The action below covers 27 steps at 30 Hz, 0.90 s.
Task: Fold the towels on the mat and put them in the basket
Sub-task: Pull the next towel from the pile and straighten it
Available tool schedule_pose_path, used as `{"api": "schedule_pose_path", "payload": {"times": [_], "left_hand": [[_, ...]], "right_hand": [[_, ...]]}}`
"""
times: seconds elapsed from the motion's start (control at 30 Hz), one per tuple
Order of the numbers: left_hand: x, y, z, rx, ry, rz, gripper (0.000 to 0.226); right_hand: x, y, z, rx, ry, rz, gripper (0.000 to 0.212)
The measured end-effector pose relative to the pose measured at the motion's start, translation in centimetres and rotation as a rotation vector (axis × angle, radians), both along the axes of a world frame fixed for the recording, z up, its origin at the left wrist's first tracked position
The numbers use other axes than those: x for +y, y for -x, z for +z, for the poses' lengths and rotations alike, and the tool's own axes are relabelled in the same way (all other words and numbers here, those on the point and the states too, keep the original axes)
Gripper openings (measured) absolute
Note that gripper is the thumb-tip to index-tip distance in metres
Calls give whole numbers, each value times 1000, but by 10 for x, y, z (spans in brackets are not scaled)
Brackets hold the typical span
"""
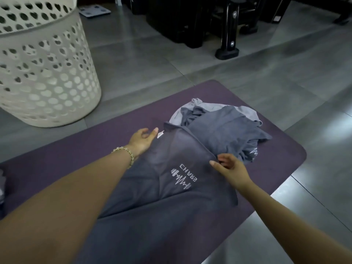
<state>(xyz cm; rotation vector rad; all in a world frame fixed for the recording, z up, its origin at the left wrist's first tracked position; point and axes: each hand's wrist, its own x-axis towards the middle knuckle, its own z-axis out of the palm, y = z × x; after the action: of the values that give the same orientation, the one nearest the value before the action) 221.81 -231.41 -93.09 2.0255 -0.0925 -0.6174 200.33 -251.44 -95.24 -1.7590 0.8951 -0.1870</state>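
- Dark grey towel (152, 202) lies spread on the purple mat (76, 149), reaching from the near edge of view toward the middle of the mat. It has a few soft creases.
- White logo (182, 177) with lettering sits on the towel's upper face, between the two hands.
- Left hand (142, 140) is at the towel's far left edge, with its thumb tip just beside a small white label (160, 134). The fingers are loosely curved and slightly apart. Cannot tell whether they grip the cloth.
- Beaded bracelet (125, 151) on the left wrist.
- Right hand (230, 168) is at the towel's right edge. The fingers are curled, the thumb lies over the hem, and the cloth is pinched between them.
- Pile of towels (219, 126), unfolded and rumpled, lies on the mat just beyond the right hand. It is dark grey on top, with a light grey towel (247, 111) showing underneath at the back.
- White perforated basket (43, 73) stands upright on the grey tiled floor (152, 60), off the mat to the far left and well apart from the towels. Its inside is not visible.
- Bathroom scale (94, 11) on the floor behind the basket.
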Motion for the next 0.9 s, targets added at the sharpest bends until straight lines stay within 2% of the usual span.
{"api": "schedule_pose_path", "payload": {"times": [0.13, 0.3, 0.43, 0.5, 0.53, 0.67, 0.9], "left_hand": [[61, 6, 28, -35, -89, 10, 55], [196, 18, 48, 18, -220, 50, 60], [315, 45, 52, 21, -296, 196, 55], [367, 60, 48, 20, -308, 251, 45], [390, 67, 45, 29, -307, 281, 38], [484, 103, 9, 58, -325, 420, 33], [594, 157, -56, 101, -467, 537, 59]], "right_hand": [[33, -30, 35, -34, 65, 135, 42], [116, -81, 70, 30, 44, 409, 41], [205, -122, 91, 80, 55, 640, 42], [253, -139, 96, 86, 49, 712, 42], [276, -146, 96, 86, 54, 754, 41], [367, -158, 79, 138, 55, 942, 41], [489, -149, -4, 283, 28, 1206, 41]]}}
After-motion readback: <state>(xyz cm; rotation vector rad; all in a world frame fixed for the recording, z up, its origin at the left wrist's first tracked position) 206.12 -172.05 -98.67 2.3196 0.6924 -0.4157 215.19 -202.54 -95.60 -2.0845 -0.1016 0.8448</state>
